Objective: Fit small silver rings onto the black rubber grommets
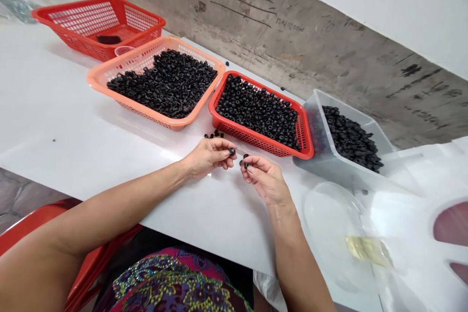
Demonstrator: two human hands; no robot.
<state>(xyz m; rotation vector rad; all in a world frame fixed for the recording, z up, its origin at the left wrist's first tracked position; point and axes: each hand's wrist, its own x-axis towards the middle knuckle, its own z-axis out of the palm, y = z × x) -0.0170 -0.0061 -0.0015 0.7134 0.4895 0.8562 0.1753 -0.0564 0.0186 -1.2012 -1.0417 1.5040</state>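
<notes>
- Left hand [208, 157] was curled, with thumb and fingers pinching a black ring-shaped bead [231, 151], right in front of the red basket [248, 139].
- Right hand [265, 180] was pinching a second black bead [244, 161] near that same front corner. Couldn't tell if it had just one.
- More beads filled the red basket, and a small loose cluster [214, 134] sat on the table just left of it.
- They looked light and stiff, maybe rubber or plastic, though I couldn't tell. I'd grip one across its outer edge with the fingertips, since they looked ready to roll.
- A pale orange basket [199, 98], heaped with beads, sat left of the red basket, and a clear plastic tub [314, 126] of them sat to its right.
- The white table [109, 165] looked smooth and glossy, so strays could skid easily.
- Behind the red basket ran a scratched concrete wall [292, 44].
</notes>
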